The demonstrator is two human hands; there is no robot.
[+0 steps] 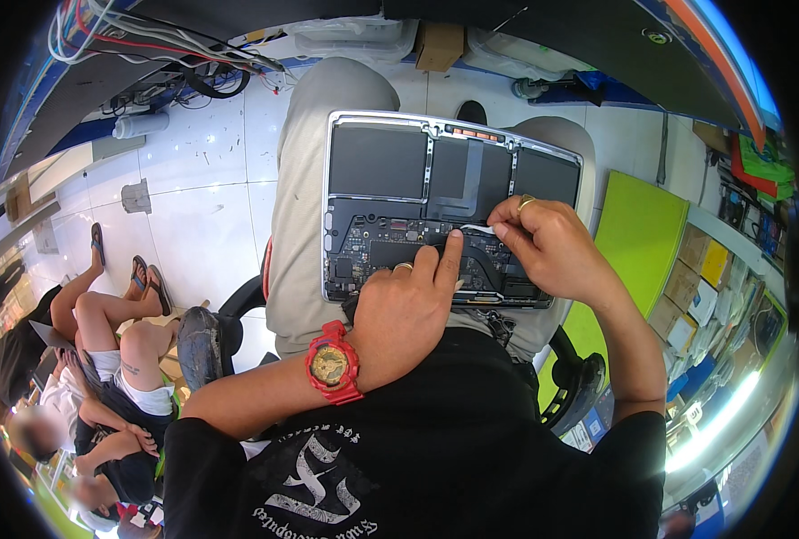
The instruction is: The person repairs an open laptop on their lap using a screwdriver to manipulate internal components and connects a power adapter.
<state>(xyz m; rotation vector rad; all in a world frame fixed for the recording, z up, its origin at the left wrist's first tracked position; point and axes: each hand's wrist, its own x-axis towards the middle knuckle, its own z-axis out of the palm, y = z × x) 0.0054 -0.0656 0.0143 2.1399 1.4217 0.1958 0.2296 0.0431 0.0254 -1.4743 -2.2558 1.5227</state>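
An opened laptop base (379, 208) lies across my lap, its black battery cells (377, 160) on the far side and its dark circuit board (390, 235) nearer me. My right hand (547, 244) pinches a thin white strip (478, 228) between thumb and fingers at the board's far edge, right of the middle. What the strip is made of cannot be told. With the index finger stretched out, my left hand (406, 310) rests on the board; that fingertip touches down by the strip's left end. The left hand covers part of the board's near side.
A desk underside with hanging cables (193, 58) is ahead. Clear plastic boxes (354, 36) and a cardboard box (441, 47) stand beneath it. At right is a green-sided cabinet (628, 242) with packed shelves. Other people (116, 377) sit at left on the tiled floor's edge.
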